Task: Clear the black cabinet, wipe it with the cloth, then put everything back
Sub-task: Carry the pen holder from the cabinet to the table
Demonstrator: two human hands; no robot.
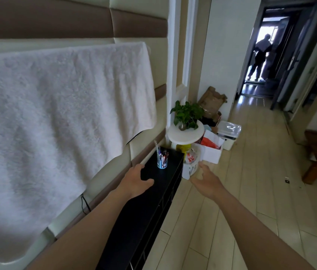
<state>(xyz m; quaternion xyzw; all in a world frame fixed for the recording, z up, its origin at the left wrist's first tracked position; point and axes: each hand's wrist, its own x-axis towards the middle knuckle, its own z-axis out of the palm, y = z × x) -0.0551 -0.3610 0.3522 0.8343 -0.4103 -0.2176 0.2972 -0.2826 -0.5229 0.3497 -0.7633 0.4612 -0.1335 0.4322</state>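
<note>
The black cabinet point(149, 211) carries a clear cup of pens point(162, 158) near its far end. The left hand point(136, 182) hovers over the top, spread wide and empty. The right hand point(207, 180), also wide and empty, hangs beyond the front edge.

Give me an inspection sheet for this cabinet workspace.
surface: black cabinet top, only one cup seen on it
job's things: pen cup upright at far end; wiping cloth: nothing seen
clutter: white box of papers on floor past cabinet
grips: left grip open over the top; right grip open over floor; both hold nothing
cables: black cable hangs below white fleece
surroundings: potted plant, bin, person in far doorway
</note>
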